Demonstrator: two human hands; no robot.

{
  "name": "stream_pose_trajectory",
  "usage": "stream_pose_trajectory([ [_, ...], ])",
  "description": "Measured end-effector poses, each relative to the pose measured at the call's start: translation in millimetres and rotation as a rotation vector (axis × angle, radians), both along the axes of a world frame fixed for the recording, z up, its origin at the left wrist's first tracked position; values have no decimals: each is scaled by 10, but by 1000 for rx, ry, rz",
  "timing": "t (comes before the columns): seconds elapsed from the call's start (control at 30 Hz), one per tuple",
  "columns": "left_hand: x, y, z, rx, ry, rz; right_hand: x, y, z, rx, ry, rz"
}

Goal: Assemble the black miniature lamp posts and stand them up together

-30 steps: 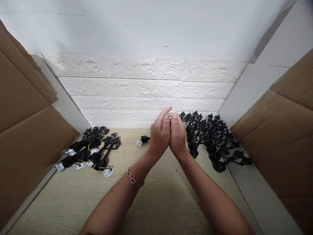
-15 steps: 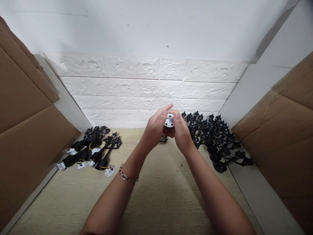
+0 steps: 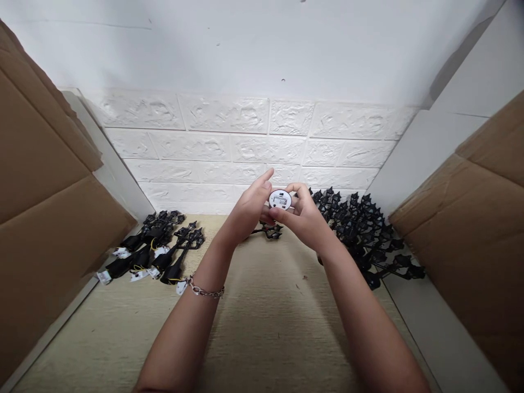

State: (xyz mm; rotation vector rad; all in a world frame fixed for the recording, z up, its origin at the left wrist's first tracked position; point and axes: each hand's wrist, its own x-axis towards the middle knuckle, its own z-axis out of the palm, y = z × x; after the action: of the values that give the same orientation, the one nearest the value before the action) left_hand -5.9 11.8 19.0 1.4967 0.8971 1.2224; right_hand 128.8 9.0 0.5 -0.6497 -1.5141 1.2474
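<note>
A small white round disc (image 3: 280,200) with a dark rim, a slot and printed marks is held up in front of me. My right hand (image 3: 303,214) grips it, thumb across its lower edge and fingers around its right and far sides. At the left edge is my left hand (image 3: 248,208), its thumb by the rim and other fingertips curled beneath; one finger points up and away. What lies behind the disc is hidden. Below the hands, a black miniature lamp post (image 3: 271,232) rests on the table, partly covered by my left hand.
Several black lamp posts (image 3: 167,262) with yellow wires and white bases lie at the left. A dense pile of black lamp posts (image 3: 354,218) is at the right. Cardboard (image 3: 45,218) and more cardboard (image 3: 470,218) flank the table (image 3: 270,327); a white brick-patterned wall (image 3: 249,147) stands behind.
The disc has tilted so its marked face shows more fully. My right thumb has moved from its upper right to its lower edge. My left hand has shifted slightly left.
</note>
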Motion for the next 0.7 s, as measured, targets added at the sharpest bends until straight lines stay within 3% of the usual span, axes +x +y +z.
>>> stream_pose_trajectory([
  [0.2, -38, 6, 22, 40, 88, 43, 46, 18, 41, 74, -134, -82],
  [0.43, 4, 30, -15, 9, 50, -6, -52, 43, -6, -40, 52, -152],
  [0.6, 38, 45, -41, 58, 38, 54, -116, 102, -109, 3, 84, -205],
  [0.7, 58, 28, -33, 20, 59, -13, -160, 111, -168, 21, 31, -227],
])
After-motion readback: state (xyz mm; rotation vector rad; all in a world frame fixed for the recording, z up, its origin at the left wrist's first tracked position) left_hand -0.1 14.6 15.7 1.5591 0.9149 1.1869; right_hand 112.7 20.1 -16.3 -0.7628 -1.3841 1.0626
